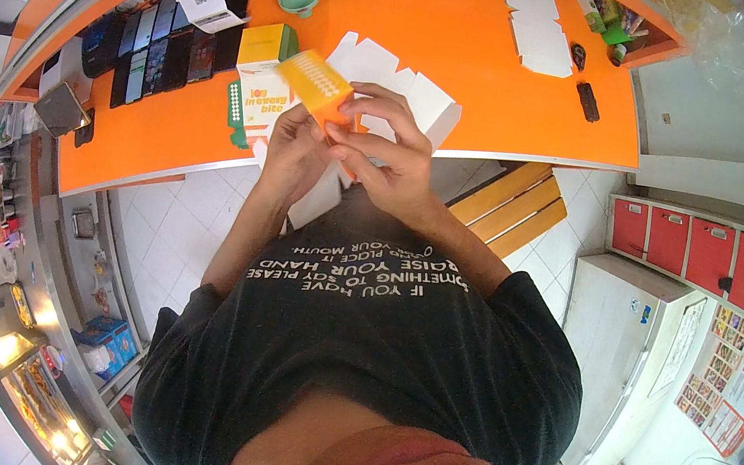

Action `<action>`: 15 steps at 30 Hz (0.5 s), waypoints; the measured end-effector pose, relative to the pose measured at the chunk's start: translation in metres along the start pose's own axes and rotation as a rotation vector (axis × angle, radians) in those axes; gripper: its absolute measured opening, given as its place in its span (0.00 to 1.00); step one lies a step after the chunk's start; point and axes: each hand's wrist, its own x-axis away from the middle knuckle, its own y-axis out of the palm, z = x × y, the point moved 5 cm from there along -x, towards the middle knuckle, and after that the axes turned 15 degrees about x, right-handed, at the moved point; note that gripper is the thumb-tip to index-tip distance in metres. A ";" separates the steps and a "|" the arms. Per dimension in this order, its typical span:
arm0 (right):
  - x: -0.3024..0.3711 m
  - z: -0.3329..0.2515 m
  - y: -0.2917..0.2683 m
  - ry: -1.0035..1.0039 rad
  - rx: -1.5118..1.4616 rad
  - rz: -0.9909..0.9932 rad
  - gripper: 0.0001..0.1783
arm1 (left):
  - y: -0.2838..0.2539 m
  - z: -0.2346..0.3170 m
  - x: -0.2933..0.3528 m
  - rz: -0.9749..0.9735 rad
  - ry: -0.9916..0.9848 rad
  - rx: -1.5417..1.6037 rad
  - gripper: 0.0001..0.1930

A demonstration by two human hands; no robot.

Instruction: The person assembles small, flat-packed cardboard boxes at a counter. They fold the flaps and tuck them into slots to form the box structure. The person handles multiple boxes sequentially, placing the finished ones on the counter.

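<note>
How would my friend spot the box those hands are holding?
Find the big orange table. Over its near edge, a left hand and right hand hold the box. Unlike the plain white cardboard nearby, it's yellow-orange with small white marks.

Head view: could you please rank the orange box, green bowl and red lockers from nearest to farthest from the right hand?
1. Orange box: touching the right hand, on its left.
2. Green bowl: on the orange table, ahead and left.
3. Red lockers: off the table, far right.
</note>
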 end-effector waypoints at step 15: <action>-0.005 0.020 -0.013 0.210 -0.080 -0.060 0.33 | 0.004 0.015 0.003 -0.175 0.211 -1.004 0.10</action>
